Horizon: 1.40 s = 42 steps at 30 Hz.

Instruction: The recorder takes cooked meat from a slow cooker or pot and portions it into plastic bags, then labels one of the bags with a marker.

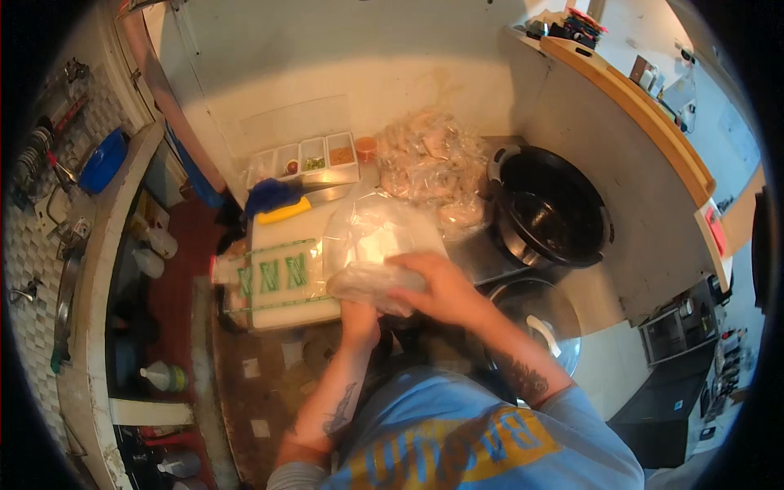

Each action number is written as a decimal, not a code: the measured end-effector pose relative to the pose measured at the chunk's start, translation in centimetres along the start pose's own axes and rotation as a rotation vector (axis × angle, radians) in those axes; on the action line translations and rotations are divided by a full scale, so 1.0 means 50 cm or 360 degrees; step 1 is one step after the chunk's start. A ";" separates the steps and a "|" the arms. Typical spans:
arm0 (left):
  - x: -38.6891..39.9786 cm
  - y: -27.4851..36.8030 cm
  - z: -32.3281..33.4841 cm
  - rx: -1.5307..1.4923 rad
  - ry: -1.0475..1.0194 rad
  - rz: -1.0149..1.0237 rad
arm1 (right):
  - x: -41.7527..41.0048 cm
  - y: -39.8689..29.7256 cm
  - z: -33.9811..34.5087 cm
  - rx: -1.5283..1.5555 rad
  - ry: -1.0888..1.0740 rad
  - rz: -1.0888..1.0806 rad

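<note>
A clear plastic bag [373,283] is bunched between my two hands, its contents hard to make out through the film. My left hand [360,323] grips it from below, with the fingers mostly hidden behind it. From the right side, my right hand [436,286] holds it with thumb and fingers. Beyond it, more clear plastic [380,229] lies spread over a white cutting board [288,318]. A plastic packet with green print [272,275] rests on the board's left part. Behind that lie a yellow-handled knife [283,211] and a dark blue cloth or glove [269,195].
A heap of plastic-wrapped food [432,162] stands by the back wall, beside a large black pot [548,208]. Small white containers of ingredients [313,154] and an orange-filled cup [366,149] line the back. A glass lid [569,331] sits near my right forearm.
</note>
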<state>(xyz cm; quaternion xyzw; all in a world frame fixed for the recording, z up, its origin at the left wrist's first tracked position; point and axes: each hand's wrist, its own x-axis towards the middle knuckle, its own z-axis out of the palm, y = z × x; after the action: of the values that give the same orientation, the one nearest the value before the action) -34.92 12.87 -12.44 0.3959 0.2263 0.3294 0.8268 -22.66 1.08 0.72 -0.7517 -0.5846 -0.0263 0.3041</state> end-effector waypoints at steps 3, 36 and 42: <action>-0.015 0.002 0.004 -0.0073 -0.0063 -0.0012 | -0.007 0.068 0.057 0.1403 -0.0527 0.0295; -0.110 -0.014 0.016 0.1120 -0.0312 0.0885 | -0.178 0.010 0.157 0.2572 0.0078 0.0328; -0.095 -0.005 0.070 0.0091 -0.0213 -0.0541 | -0.167 0.060 0.162 0.2408 0.0385 0.0555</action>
<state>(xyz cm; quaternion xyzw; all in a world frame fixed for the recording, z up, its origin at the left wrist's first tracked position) -35.83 7.53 -10.05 0.3964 0.2437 0.1515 0.8721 -25.17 -2.55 -10.44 -0.4131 -0.2802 0.3454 0.7947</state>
